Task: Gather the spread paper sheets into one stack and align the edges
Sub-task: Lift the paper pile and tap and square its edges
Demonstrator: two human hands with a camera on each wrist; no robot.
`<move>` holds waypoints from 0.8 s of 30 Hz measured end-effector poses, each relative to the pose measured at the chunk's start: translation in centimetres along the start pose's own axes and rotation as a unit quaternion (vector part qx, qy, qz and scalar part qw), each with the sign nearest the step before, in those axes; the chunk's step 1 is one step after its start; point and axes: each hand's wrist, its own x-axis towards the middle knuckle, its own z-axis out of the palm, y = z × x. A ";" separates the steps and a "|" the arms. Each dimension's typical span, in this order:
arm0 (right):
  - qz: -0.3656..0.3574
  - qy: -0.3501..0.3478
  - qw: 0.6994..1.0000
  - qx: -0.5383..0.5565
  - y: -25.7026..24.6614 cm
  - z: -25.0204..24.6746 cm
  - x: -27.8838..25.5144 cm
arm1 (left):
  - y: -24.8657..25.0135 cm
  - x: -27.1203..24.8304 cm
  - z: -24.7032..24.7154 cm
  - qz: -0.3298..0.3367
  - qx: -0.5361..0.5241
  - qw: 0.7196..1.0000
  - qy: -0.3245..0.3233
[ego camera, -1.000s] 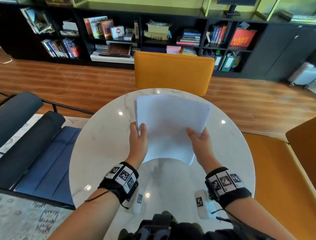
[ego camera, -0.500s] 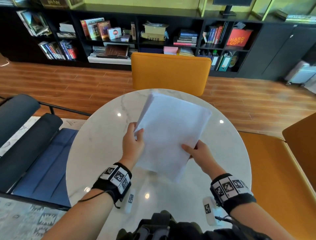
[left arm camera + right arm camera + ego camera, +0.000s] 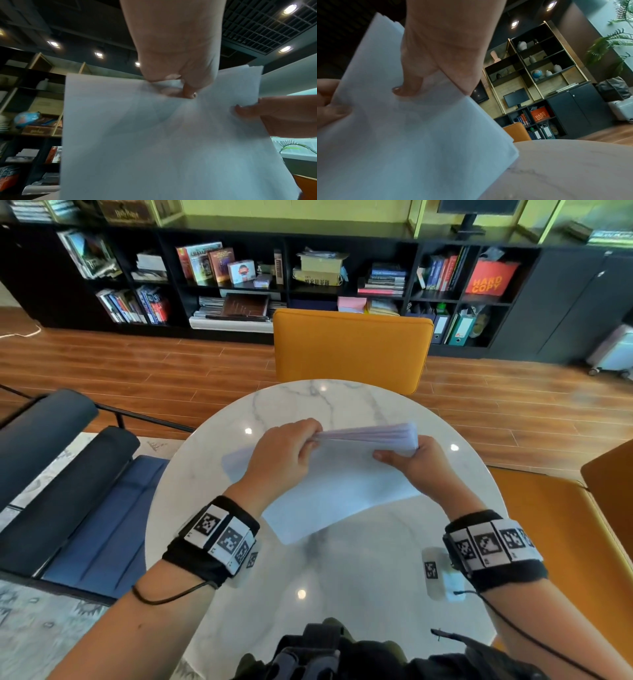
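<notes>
A stack of white paper sheets [image 3: 342,477] stands nearly on edge over the round marble table [image 3: 342,570], its top edge showing several layered sheets. My left hand [image 3: 287,453] pinches the upper left of the stack [image 3: 154,135], thumb on the near face. At the upper right corner my right hand [image 3: 411,460] grips the stack [image 3: 419,135], with its thumb on the near face. The lower corner of the stack reaches down toward the tabletop near me. Whether it touches the marble I cannot tell.
A mustard chair [image 3: 352,347] stands at the table's far side and an orange seat [image 3: 561,525] at the right. Dark blue cushioned furniture [image 3: 68,481] sits on the left. A black bookshelf [image 3: 308,278] lines the back wall.
Both hands have swung the stack from lying tilted and facing me to standing almost on edge. They have moved up to its top corners.
</notes>
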 end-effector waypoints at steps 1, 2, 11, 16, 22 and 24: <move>0.012 0.001 1.000 0.014 0.1 0.1 -0.1 | 0.0 0.0 -0.2 -0.002 -0.004 1.000 -0.001; 0.024 0.004 0.999 0.029 0.3 0.3 -0.2 | 0.0 0.0 -0.4 -0.008 -0.010 1.000 -0.001; 0.096 0.043 0.981 0.164 3.0 -0.9 -0.8 | -5.8 -2.7 -2.7 -0.351 -0.276 0.895 0.001; 0.114 0.053 0.982 0.142 4.0 -0.1 -0.5 | -5.0 -3.2 -0.2 -0.379 -0.376 0.845 0.033; 0.090 0.102 0.979 0.153 4.8 1.2 0.1 | -1.8 -2.9 2.7 -0.400 -0.287 0.852 0.177; 0.103 0.110 0.974 0.169 5.5 1.5 0.3 | -1.1 -3.1 3.4 -0.384 -0.287 0.855 0.200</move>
